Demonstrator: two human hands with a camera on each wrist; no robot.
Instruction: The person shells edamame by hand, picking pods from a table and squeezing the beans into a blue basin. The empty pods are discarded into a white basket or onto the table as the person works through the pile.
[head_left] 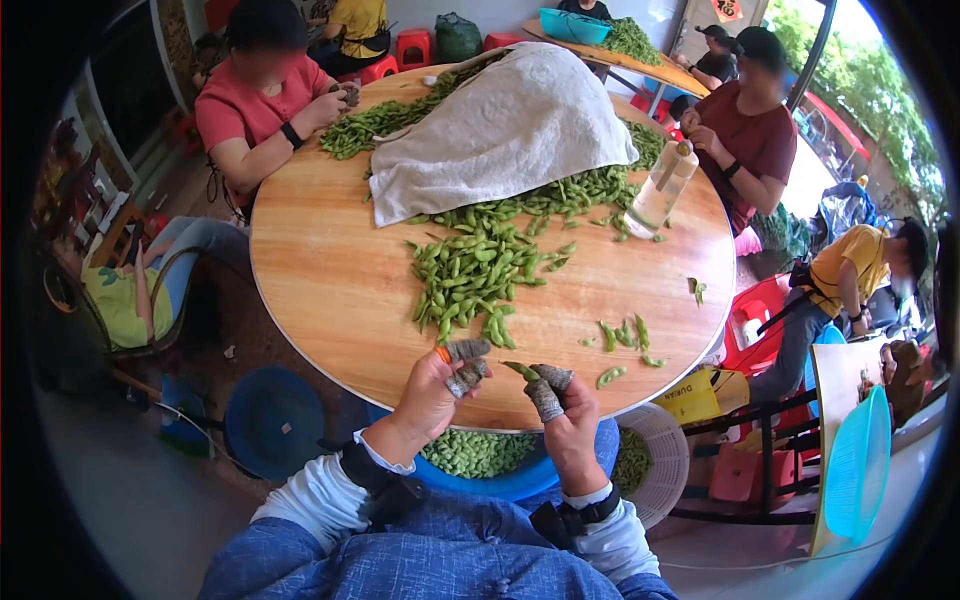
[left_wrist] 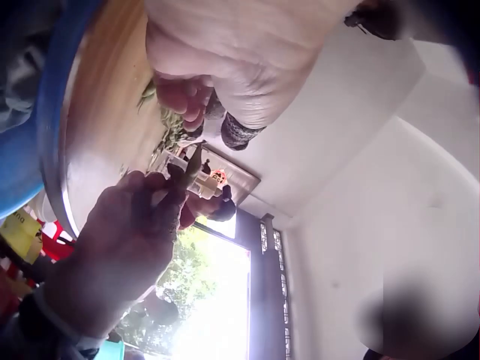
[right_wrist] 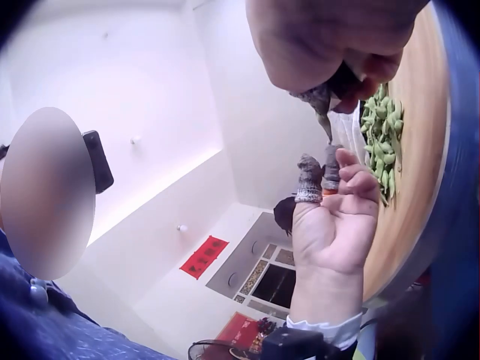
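Note:
My right hand [head_left: 572,425] pinches a green soybean pod [head_left: 519,371] between thumb and forefinger, both in grey knitted finger sleeves. The pod's tip points toward my left hand [head_left: 428,392]. In the right wrist view, the left thumb [right_wrist: 308,180] and forefinger stand slightly apart, close below the pod, with nothing between them. Both hands are over the near edge of the round wooden table [head_left: 330,270]. Ahead of them lies a heap of pods [head_left: 475,270]. Below sits a blue tub [head_left: 530,484] with shelled green beans [head_left: 475,453].
A whitish cloth [head_left: 500,130] covers the far part of the heap. On the right stands a clear bottle [head_left: 657,195], with several loose pods [head_left: 627,334] nearer me. A white basket [head_left: 672,470] is beside my right knee. Other people sit around the table.

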